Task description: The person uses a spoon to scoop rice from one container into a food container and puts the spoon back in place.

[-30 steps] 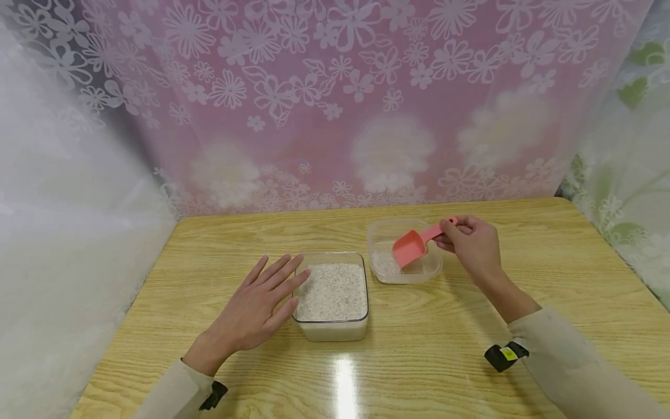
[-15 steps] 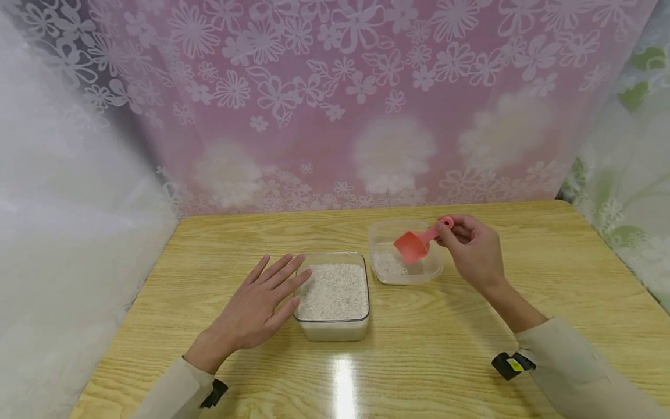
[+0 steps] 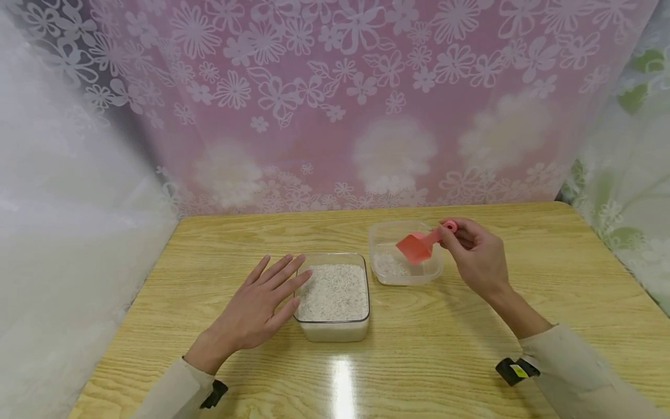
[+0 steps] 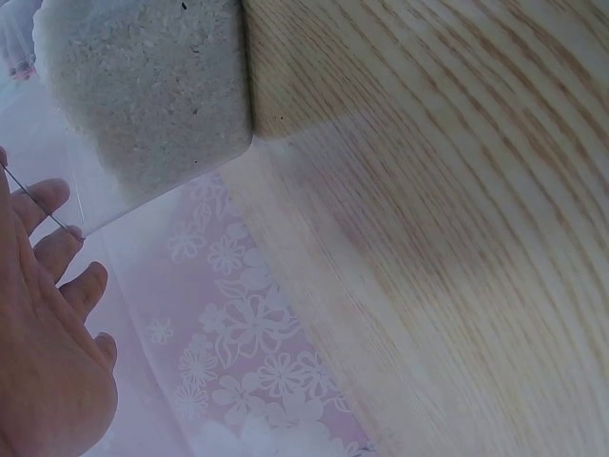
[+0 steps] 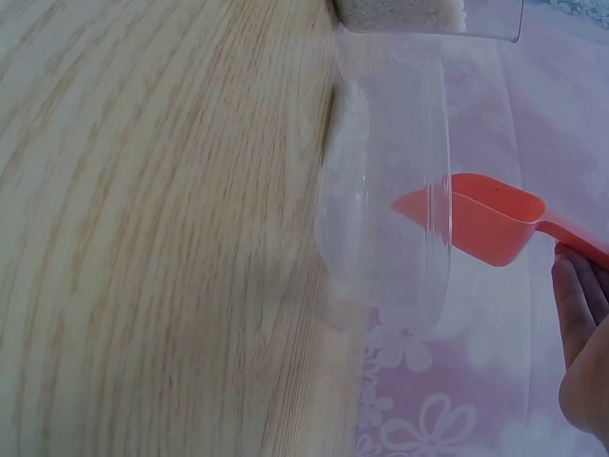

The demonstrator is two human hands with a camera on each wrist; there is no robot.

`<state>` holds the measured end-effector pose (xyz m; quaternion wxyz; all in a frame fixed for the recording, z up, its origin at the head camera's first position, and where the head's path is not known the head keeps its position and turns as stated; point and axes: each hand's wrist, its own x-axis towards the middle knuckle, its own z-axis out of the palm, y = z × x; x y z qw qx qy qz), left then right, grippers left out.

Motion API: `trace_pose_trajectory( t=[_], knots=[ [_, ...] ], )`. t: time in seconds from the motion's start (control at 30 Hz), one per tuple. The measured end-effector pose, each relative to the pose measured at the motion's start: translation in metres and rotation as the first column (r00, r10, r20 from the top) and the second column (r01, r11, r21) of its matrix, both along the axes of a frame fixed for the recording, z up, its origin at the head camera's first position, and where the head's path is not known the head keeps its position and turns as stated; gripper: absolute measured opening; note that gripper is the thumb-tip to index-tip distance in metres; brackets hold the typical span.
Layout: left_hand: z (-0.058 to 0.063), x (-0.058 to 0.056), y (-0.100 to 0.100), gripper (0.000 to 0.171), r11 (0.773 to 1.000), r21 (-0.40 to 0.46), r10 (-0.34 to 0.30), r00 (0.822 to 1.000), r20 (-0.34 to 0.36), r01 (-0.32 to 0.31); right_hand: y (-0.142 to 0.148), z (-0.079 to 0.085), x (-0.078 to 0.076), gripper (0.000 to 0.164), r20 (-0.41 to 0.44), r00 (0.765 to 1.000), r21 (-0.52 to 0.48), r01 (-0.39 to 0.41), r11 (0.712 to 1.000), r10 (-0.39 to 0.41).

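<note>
My right hand (image 3: 478, 256) pinches the handle of a coral-pink scoop (image 3: 416, 247). The scoop's bowl is tilted over a clear plastic container (image 3: 434, 273), which has some rice (image 3: 389, 265) at its left side. In the right wrist view the scoop's tip (image 5: 419, 205) dips below the container's rim. No rice shows in the scoop. Fingers spread and straight, my left hand (image 3: 256, 308) rests at the left rim of a clear bin (image 3: 335, 331) filled with rice (image 3: 335, 291); in the left wrist view its fingertips touch that rim.
Both containers stand on a wood-grain table (image 3: 419, 361), the smaller one behind and right of the bin. A pink flowered curtain (image 3: 314, 145) hangs along the table's back edge, with pale sheeting (image 3: 78, 233) at the left.
The scoop has turned in my right hand so its bowl tips further and its opening faces another way. My right hand has shifted slightly right. The left hand stays put.
</note>
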<state>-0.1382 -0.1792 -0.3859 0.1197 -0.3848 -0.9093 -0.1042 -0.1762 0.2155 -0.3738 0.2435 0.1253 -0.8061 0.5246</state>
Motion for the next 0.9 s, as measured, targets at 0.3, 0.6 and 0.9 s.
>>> trace_pose_trajectory(
  t=[0.3, 0.6, 0.9],
  knots=[
    [-0.001, 0.0, 0.0, 0.05, 1.0, 0.0, -0.001, 1.0, -0.001, 0.001, 0.006, 0.0, 0.001, 0.024, 0.038, 0.999, -0.093, 0.004, 0.996, -0.001],
    [0.0, 0.0, 0.0, 0.05, 1.0, -0.003, 0.001, 1.0, 0.004, -0.001, 0.009, 0.019, 0.002, 0.019, -0.009, 0.997, -0.497, -0.073, 0.864, 0.079],
    [0.0, 0.0, 0.0, 0.05, 1.0, -0.002, 0.004, 1.0, -0.003, -0.004, 0.0, 0.047, 0.012, 0.022, -0.005, 0.983, -0.7, -0.134, 0.701, 0.182]
  ],
)
